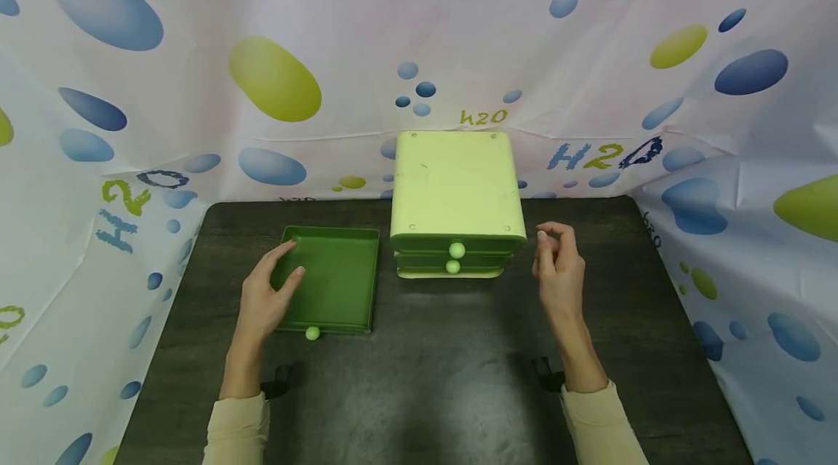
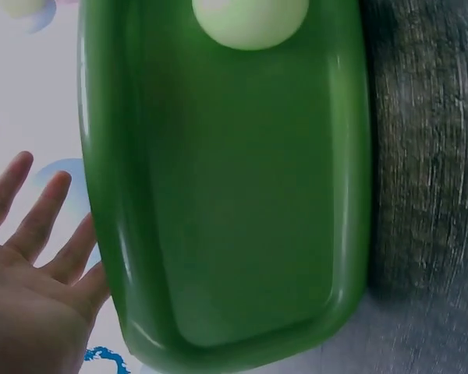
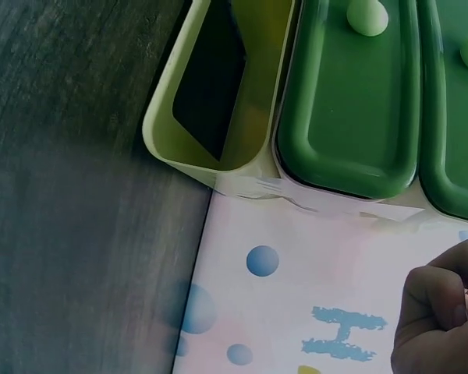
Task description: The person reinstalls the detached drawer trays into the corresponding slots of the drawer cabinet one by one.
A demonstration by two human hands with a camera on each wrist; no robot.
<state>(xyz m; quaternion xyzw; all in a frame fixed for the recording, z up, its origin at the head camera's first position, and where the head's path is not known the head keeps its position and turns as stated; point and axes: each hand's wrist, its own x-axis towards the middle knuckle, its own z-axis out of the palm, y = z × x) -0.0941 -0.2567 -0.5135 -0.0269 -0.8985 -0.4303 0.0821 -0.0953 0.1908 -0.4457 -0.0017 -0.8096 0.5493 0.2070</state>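
Note:
A green drawer (image 1: 337,279) with a pale round knob (image 1: 313,333) lies on the table, left of the small cabinet. My left hand (image 1: 262,299) reaches over its left edge, fingers and thumb spread; whether it touches the rim I cannot tell. The drawer's front (image 2: 242,187) fills the left wrist view. The pale yellow-green cabinet (image 1: 458,181) stands at the back, two knobbed green drawers (image 3: 351,101) inside it. Its lowest slot (image 3: 257,86) has no drawer. Right of the cabinet hangs my right hand (image 1: 561,272), fingers loosely curled, holding nothing.
The dark wooden table (image 1: 419,378) extends in front of the cabinet. A white sheet (image 1: 196,101) printed with blue and green blobs and letters hangs behind and along both sides. Dark straps (image 1: 278,381) sit by both wrists.

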